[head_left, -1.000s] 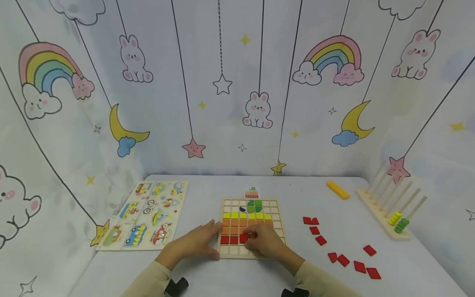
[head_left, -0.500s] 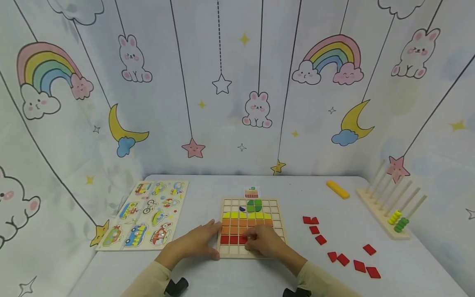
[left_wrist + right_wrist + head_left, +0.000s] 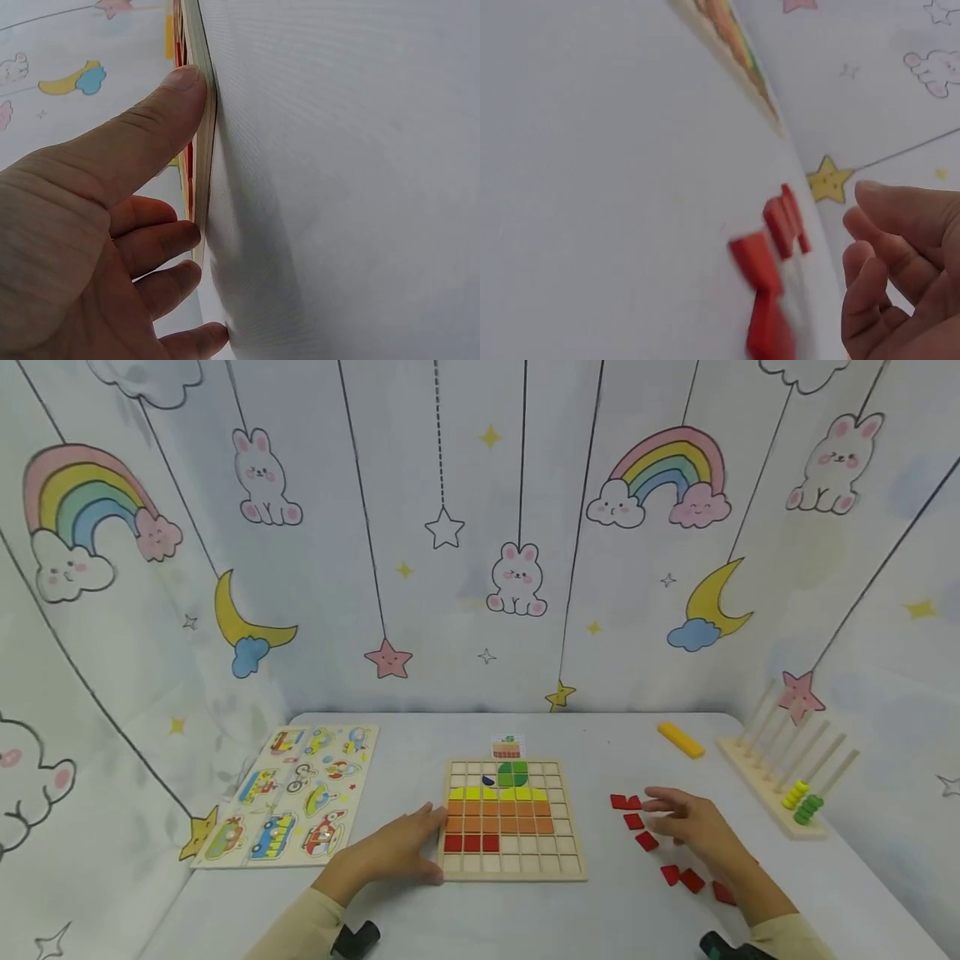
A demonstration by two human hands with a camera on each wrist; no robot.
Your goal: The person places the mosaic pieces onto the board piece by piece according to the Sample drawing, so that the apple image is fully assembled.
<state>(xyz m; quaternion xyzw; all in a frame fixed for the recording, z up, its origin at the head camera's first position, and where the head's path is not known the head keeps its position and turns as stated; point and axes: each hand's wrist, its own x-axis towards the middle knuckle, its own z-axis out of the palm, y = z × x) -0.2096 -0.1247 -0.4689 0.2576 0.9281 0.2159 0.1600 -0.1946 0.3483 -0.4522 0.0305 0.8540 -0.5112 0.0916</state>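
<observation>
A wooden grid board (image 3: 543, 864) lies on the table, with green, dark blue, yellow, orange and red pieces in its cells. Three red square tiles (image 3: 472, 843) fill the left of one low row. My left hand (image 3: 397, 847) rests against the board's left edge; in the left wrist view its thumb (image 3: 161, 109) and fingertips touch the rim. Off to the right, my right hand (image 3: 697, 828) hovers over loose red tiles (image 3: 647, 841), fingers loosely bent and holding nothing. The right wrist view shows blurred red tiles (image 3: 754, 259) apart from that hand.
A small pattern card (image 3: 508, 746) lies behind the board. At left is a vehicle picture puzzle (image 3: 288, 797). A yellow bar (image 3: 681, 740) and a peg stand (image 3: 776, 789) with yellow and green beads are at the right. A printed cloth hangs behind the table.
My right hand has let go of the third red tile, left in its cell, and moved right to above the loose red tiles. The left hand has stayed at the board's edge.
</observation>
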